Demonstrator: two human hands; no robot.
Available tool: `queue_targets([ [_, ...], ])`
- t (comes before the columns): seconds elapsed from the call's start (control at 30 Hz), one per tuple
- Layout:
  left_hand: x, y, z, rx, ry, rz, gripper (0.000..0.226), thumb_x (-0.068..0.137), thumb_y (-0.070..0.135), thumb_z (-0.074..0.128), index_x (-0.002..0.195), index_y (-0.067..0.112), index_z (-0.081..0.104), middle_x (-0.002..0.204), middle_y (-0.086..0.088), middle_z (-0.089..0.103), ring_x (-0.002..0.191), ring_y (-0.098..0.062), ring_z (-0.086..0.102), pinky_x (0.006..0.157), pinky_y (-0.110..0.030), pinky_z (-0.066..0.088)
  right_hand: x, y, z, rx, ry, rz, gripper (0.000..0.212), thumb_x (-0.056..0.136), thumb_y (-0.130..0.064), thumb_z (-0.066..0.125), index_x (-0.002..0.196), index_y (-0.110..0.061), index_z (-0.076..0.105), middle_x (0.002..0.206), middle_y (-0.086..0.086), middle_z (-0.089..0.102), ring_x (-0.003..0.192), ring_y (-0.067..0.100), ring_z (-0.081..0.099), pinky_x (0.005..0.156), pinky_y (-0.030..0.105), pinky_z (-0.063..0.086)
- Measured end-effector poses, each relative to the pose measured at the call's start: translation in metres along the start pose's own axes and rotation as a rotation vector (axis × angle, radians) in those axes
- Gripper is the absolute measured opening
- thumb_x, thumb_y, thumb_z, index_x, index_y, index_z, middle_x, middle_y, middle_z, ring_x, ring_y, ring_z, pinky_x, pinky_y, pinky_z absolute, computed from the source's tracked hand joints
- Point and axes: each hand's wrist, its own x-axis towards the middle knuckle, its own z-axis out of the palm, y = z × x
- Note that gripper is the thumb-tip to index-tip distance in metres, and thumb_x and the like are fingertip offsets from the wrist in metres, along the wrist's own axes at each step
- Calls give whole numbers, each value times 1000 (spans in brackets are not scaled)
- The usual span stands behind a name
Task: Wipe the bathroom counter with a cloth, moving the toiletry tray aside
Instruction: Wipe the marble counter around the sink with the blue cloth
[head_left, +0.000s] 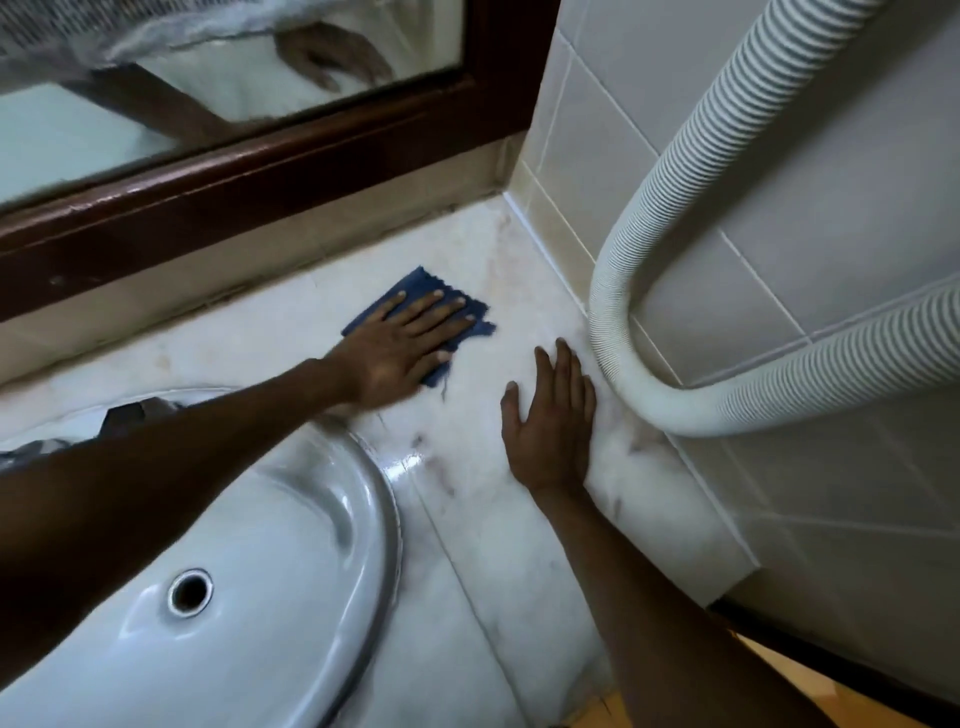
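Note:
A dark blue cloth (410, 291) lies flat on the white marble counter (467, 519), near the back wall under the mirror. My left hand (402, 345) presses down on the cloth with fingers spread, covering most of it. My right hand (553, 421) rests flat on the bare counter to the right of the cloth, fingers apart, holding nothing. No toiletry tray is in view.
A white oval sink (270, 519) with a drain hole sits at the lower left, under my left forearm. A thick ribbed white hose (639, 291) curves down the tiled right wall and touches the counter's right edge. A dark wood-framed mirror (260, 171) runs along the back.

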Motion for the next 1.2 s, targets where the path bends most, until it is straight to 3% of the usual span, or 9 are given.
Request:
queue_targets([
  [0.13, 7, -48, -10, -22, 64, -423, 60, 102, 50, 9, 159, 30, 5, 168, 5, 7, 155, -20, 5, 123, -46, 4, -2, 0, 3, -43, -7, 4, 53, 99, -41, 40, 146, -15, 44, 160, 7, 31, 147, 22, 30, 117, 43, 26],
  [0.27, 20, 12, -1, -148, 126, -685, 58, 106, 41, 17, 160, 22, 8, 169, 1, -1, 155, -22, -4, 122, -48, -7, -4, 2, 1, -41, -30, -3, 54, 99, -42, 38, 146, -15, 42, 160, 7, 31, 147, 22, 29, 119, 41, 24],
  [0.53, -55, 152, 38, -190, 110, -572, 58, 107, 42, 15, 160, 23, 4, 168, 3, -5, 155, -19, -11, 123, -48, -8, -14, 35, -22, 102, -254, -176, 57, 100, -39, 37, 149, -10, 38, 160, 15, 28, 148, 29, 26, 121, 44, 21],
  [0.87, -195, 298, 85, -159, 54, -523, 57, 107, 44, 17, 160, 28, 3, 168, 6, -3, 155, -17, -9, 124, -45, -8, -156, 115, -88, 48, -370, -285, 57, 103, -36, 37, 152, -9, 30, 163, 15, 19, 151, 28, 17, 123, 43, 13],
  [1.0, -266, 319, 97, -143, 78, -579, 57, 106, 44, 20, 160, 29, 6, 167, 7, -1, 155, -17, -5, 125, -48, 2, -175, 106, -103, 12, -442, -292, 57, 102, -38, 41, 150, -8, 33, 161, 21, 20, 149, 35, 18, 121, 50, 17],
  [1.2, -359, 334, 109, -162, 78, -672, 58, 107, 48, 17, 160, 31, 3, 167, 9, -4, 154, -14, -11, 125, -44, 0, -195, 38, -115, 93, -567, -319, 56, 103, -41, 37, 148, -9, 35, 159, 17, 28, 145, 35, 27, 116, 51, 27],
])
